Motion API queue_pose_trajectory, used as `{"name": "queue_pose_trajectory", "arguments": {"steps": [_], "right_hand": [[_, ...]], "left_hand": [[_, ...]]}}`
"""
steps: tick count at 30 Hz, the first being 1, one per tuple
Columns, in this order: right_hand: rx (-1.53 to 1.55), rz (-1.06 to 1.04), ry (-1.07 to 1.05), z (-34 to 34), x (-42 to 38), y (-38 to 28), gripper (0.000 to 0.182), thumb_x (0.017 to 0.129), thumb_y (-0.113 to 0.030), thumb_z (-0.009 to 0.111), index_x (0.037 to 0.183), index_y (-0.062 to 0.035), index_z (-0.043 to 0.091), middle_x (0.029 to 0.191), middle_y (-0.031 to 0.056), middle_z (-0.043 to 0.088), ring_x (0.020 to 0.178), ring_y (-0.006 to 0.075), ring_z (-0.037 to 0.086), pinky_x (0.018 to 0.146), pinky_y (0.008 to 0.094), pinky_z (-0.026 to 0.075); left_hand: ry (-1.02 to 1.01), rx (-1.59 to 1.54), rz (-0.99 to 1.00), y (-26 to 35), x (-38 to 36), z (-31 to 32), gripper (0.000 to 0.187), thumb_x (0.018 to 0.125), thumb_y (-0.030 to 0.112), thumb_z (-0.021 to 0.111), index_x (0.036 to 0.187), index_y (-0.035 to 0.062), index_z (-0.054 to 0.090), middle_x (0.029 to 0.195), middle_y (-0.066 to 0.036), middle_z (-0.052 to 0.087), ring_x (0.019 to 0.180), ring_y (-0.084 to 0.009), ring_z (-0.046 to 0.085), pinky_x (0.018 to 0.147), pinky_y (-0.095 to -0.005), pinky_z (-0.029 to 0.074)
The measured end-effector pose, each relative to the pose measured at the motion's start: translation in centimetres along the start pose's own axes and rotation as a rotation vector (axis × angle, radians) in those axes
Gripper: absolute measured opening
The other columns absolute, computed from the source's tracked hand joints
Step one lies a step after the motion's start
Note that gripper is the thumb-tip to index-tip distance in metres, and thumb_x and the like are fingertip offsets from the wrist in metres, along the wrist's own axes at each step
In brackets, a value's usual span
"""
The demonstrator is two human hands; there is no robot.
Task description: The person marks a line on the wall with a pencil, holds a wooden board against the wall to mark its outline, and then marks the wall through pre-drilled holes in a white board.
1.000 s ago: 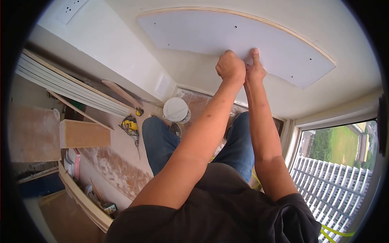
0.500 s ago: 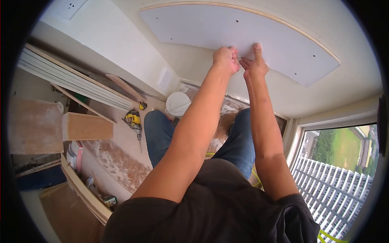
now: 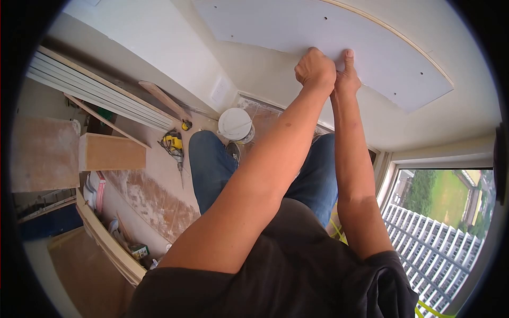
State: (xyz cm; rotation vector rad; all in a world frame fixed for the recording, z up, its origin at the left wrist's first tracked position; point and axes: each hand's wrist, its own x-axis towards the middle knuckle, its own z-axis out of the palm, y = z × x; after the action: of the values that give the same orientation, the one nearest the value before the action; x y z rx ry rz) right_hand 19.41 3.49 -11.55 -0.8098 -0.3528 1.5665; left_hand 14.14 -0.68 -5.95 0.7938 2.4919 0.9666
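Note:
A white board (image 3: 275, 26) with a pale plywood edge and several small dark holes is against the wall ahead of me. My left hand (image 3: 316, 68) is closed in a fist at the board's lower edge, knuckles up; whatever is inside it is hidden. Close beside it, my right hand (image 3: 348, 77) grips the same lower edge. Its thumb presses upright on the board's face, while its fingers are mostly hidden behind the left hand. The two hands touch or nearly touch.
A white bucket (image 3: 234, 125) stands by the wall beyond my knees. On the floor to the left lies a yellow power drill (image 3: 173, 143) near a tape measure (image 3: 186, 125). Long white strips (image 3: 101, 93) and a wooden box (image 3: 114, 152) are farther left. A window (image 3: 440, 228) is at the right.
My left hand has moved right, up against my right hand, and turned knuckles up. The thin thing seen between the hands before is now hidden. My view has shifted slightly.

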Motion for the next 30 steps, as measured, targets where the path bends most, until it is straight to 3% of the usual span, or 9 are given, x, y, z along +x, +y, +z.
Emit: {"name": "queue_pose_trajectory", "arguments": {"steps": [4, 7, 9, 10, 13, 15, 19, 22, 30], "right_hand": [[-0.009, 0.044, 0.067, 0.7, -0.6, -0.3, 0.080, 0.072, -0.028, 0.090, 0.118, 0.0208, 0.046, 0.111, 0.0332, 0.057, 0.078, 0.0459, 0.066, 0.059, 0.0479, 0.059], [-0.095, 0.082, 0.059, 0.5, 0.1, -0.3, 0.085, 0.072, -0.035, 0.089, 0.122, 0.0188, 0.046, 0.116, 0.0335, 0.055, 0.088, 0.0487, 0.064, 0.067, 0.0510, 0.059], [-0.142, 0.101, -0.015, -0.1, 0.2, -0.1, 0.093, 0.073, -0.044, 0.087, 0.129, 0.0164, 0.042, 0.126, 0.0346, 0.050, 0.099, 0.0519, 0.061, 0.079, 0.0544, 0.059], [-0.143, 0.106, -0.015, 0.0, 0.4, -0.1, 0.093, 0.073, -0.044, 0.087, 0.129, 0.0157, 0.043, 0.126, 0.0345, 0.049, 0.100, 0.0521, 0.060, 0.079, 0.0547, 0.058], [-0.138, 0.100, 0.014, 0.1, 0.4, -0.2, 0.089, 0.073, -0.042, 0.087, 0.127, 0.0150, 0.046, 0.122, 0.0330, 0.052, 0.098, 0.0510, 0.060, 0.075, 0.0536, 0.058], [-0.125, 0.072, 0.066, 0.4, -0.1, -0.2, 0.084, 0.071, -0.038, 0.089, 0.121, 0.0164, 0.050, 0.113, 0.0308, 0.059, 0.090, 0.0481, 0.064, 0.066, 0.0500, 0.058], [-0.116, 0.069, 0.022, -0.1, 0.3, 0.1, 0.084, 0.072, -0.040, 0.089, 0.122, 0.0158, 0.050, 0.113, 0.0306, 0.059, 0.090, 0.0476, 0.064, 0.066, 0.0496, 0.058], [-0.149, 0.065, 0.040, 0.2, -0.1, 0.0, 0.085, 0.073, -0.040, 0.087, 0.124, 0.0161, 0.049, 0.116, 0.0311, 0.058, 0.092, 0.0494, 0.063, 0.071, 0.0522, 0.058], [-0.134, 0.085, 0.043, 0.6, -0.1, -0.1, 0.089, 0.075, -0.040, 0.086, 0.129, 0.0168, 0.045, 0.129, 0.0347, 0.051, 0.107, 0.0592, 0.056, 0.089, 0.0603, 0.053]], "left_hand": [[-0.030, -0.098, 0.089, -0.9, 0.8, -0.5, 0.018, 0.085, 0.014, 0.060, 0.096, 0.0030, 0.069, 0.101, -0.022, 0.070, 0.092, -0.0349, 0.069, 0.079, -0.0427, 0.054], [-0.118, -0.359, 0.002, -2.3, 3.6, 1.2, 0.016, 0.089, 0.015, 0.057, 0.098, 0.0049, 0.066, 0.091, -0.014, 0.070, 0.076, -0.0269, 0.068, 0.063, -0.0412, 0.052], [-0.268, -0.845, -0.281, -3.3, 4.5, 2.1, 0.013, 0.092, 0.017, 0.057, 0.093, 0.0053, 0.063, 0.078, -0.007, 0.063, 0.062, -0.0204, 0.057, 0.055, -0.0373, 0.044], [-0.340, -1.088, -0.419, -3.0, 4.4, 1.6, 0.014, 0.093, 0.018, 0.056, 0.090, 0.0056, 0.061, 0.072, -0.004, 0.060, 0.054, -0.0172, 0.051, 0.051, -0.0354, 0.039], [-0.465, -1.252, -0.484, -3.0, 3.0, 0.3, 0.019, 0.100, 0.022, 0.052, 0.093, 0.0045, 0.055, 0.062, 0.003, 0.033, 0.051, -0.0118, 0.025, 0.049, -0.0295, 0.023], [-0.614, -1.504, -0.529, -4.1, 3.2, 0.9, 0.019, 0.101, 0.023, 0.052, 0.096, 0.0045, 0.054, 0.061, 0.004, 0.034, 0.049, -0.0104, 0.026, 0.049, -0.0287, 0.024], [-0.863, -1.755, -0.502, -6.5, 3.5, 1.6, 0.021, 0.102, 0.025, 0.050, 0.098, 0.0049, 0.054, 0.061, 0.006, 0.036, 0.046, -0.0077, 0.026, 0.048, -0.0273, 0.024], [-0.829, -1.503, -0.419, -6.6, 2.9, -0.3, 0.021, 0.102, 0.025, 0.051, 0.099, 0.0045, 0.055, 0.060, 0.005, 0.038, 0.045, -0.0071, 0.028, 0.047, -0.0267, 0.026], [-0.674, -1.194, -0.187, -9.2, 0.1, -5.7, 0.021, 0.096, 0.018, 0.054, 0.106, 0.0005, 0.060, 0.064, 0.001, 0.047, 0.049, -0.0081, 0.037, 0.047, -0.0260, 0.032]]}}
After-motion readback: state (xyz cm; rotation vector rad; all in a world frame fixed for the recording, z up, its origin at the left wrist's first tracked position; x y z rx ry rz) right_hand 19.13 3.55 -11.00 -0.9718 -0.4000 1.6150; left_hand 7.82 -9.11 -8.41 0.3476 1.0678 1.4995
